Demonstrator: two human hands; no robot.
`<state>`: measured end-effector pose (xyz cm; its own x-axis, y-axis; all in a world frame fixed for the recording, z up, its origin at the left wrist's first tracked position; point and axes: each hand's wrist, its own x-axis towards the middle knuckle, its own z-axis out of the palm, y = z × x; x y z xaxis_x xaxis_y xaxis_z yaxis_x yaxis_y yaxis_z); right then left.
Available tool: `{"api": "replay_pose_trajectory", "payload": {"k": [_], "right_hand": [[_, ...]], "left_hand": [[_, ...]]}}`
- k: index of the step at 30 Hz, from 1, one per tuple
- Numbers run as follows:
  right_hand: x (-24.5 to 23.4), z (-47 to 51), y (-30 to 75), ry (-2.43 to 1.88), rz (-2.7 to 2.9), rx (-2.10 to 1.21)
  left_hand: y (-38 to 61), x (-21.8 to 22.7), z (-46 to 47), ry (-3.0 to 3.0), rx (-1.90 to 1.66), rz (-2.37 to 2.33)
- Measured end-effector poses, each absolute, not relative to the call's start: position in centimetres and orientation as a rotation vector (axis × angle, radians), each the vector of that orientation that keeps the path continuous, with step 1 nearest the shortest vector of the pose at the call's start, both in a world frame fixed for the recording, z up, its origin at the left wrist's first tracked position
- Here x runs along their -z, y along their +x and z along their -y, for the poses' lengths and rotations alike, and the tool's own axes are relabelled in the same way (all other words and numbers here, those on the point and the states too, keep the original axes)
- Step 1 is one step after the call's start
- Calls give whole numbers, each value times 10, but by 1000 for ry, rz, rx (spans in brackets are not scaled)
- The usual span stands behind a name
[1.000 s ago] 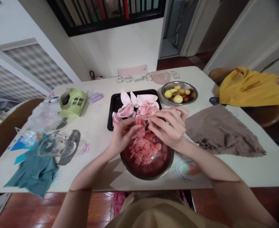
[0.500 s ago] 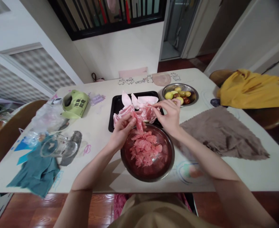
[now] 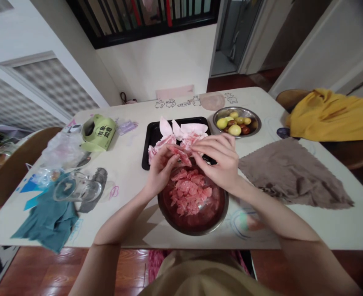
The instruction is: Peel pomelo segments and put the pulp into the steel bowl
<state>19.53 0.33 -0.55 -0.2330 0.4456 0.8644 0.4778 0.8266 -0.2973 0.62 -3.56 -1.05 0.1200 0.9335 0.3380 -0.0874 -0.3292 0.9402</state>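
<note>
A red pomelo segment [image 3: 182, 156] is pinched in my left hand [image 3: 161, 166], above the far side of a steel bowl [image 3: 223, 205]. My right hand [image 3: 220, 158] is closed, its thumb and fingertips at the right end of that segment; whether some membrane sits between them is hidden. Peeled red pomelo flesh [image 3: 190, 193] lies heaped inside the bowl. Just behind stands a black tray [image 3: 152, 133] with white pomelo rind [image 3: 194, 129] and torn membrane [image 3: 166, 141] on it.
At the back right, a steel bowl [image 3: 257, 128] holds green and brown fruit. A brown cloth [image 3: 299, 172] lies to the right. To the left are a glass pitcher [image 3: 76, 187], a teal cloth [image 3: 47, 224], a green paper package [image 3: 99, 132] and a plastic bag [image 3: 62, 149].
My right hand has come down and left from over the tray to the segment. My left hand has kept hold of the segment, which has tilted from hanging down to slanting sideways.
</note>
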Motion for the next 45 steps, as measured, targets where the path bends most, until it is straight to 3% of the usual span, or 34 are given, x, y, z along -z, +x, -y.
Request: {"api": "replay_pose_trajectory", "payload": {"k": [10,21,45], "right_hand": [[0,17,195,-629,1858,259],[-2,14,198,-767,1927,-2],[-1,18,204,-715,2067,178]], "left_hand": [[8,23,44,1806,-1543,-1041],[6,16,42,1764,-1448,-1017],[11,24,44,1973,-1648,-1041]]}}
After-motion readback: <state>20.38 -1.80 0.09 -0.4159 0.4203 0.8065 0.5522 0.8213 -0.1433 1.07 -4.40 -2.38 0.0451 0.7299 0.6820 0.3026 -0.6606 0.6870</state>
